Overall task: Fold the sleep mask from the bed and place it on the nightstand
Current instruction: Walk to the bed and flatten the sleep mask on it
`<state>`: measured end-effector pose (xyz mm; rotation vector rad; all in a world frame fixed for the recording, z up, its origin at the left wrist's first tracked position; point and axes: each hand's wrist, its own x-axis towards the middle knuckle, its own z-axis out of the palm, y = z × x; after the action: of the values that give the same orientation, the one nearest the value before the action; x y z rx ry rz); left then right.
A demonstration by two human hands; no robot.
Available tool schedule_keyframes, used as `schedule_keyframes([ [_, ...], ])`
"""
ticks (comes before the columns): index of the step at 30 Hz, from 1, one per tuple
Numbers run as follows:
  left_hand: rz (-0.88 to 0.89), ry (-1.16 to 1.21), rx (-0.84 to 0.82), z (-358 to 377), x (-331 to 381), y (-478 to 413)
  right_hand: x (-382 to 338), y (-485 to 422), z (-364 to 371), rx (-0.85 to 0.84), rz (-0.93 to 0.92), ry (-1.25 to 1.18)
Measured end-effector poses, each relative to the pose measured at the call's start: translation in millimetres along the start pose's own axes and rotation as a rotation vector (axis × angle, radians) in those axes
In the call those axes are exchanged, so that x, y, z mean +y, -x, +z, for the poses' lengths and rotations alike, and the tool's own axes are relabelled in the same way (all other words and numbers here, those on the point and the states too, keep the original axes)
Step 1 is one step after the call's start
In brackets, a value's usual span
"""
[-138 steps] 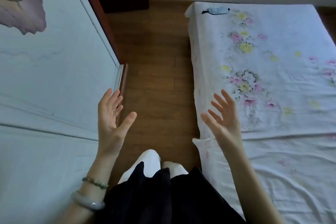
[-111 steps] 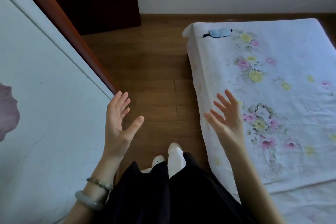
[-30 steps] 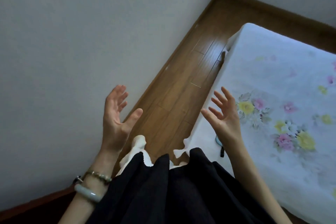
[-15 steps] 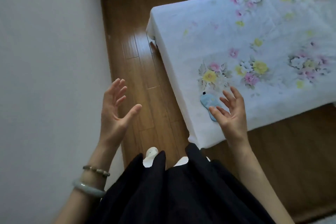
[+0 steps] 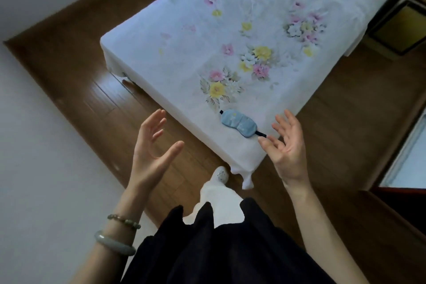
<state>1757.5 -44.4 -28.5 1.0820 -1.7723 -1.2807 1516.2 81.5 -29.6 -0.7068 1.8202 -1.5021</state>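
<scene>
A light blue sleep mask [image 5: 238,122] with a dark strap lies flat near the closest corner of the bed [image 5: 184,37], which is covered by a white floral sheet. My right hand [image 5: 285,145] hovers open just right of the mask, its thumb tip close to the strap end, touching nothing. My left hand [image 5: 153,147] is raised open over the wooden floor, well left of the mask, palm facing right. No nightstand is in sight.
A white wall [image 5: 34,168] runs along my left. Wooden floor [image 5: 76,90] surrounds the bed corner. A dark-framed piece of furniture [image 5: 401,27] stands beyond the bed at the upper right, and a door or mirror edge [image 5: 405,157] is at right.
I have walked along the bed and turned toward its corner. The mask, far off at first, now lies just before my right hand. Both hands stay open and raised.
</scene>
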Motion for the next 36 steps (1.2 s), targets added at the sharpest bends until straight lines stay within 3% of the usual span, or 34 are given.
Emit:
schedule_keyframes([
  [6,0.048,-0.012,-0.160,32.1,1.0,-64.0,7.3,-25.1,-11.5,0.139,0.043,-0.037],
  [14,-0.016,-0.074,-0.328,76.9,-9.4,-136.0,21.4,-65.7,-24.3,0.277,0.110,-0.067],
  [22,-0.078,-0.132,-0.453,106.9,-29.0,-180.5,42.9,-91.9,-24.6,0.327,0.217,-0.024],
  [36,-0.035,-0.283,-0.715,138.7,-79.4,-252.6,76.0,-140.9,10.2,0.430,0.317,-0.046],
])
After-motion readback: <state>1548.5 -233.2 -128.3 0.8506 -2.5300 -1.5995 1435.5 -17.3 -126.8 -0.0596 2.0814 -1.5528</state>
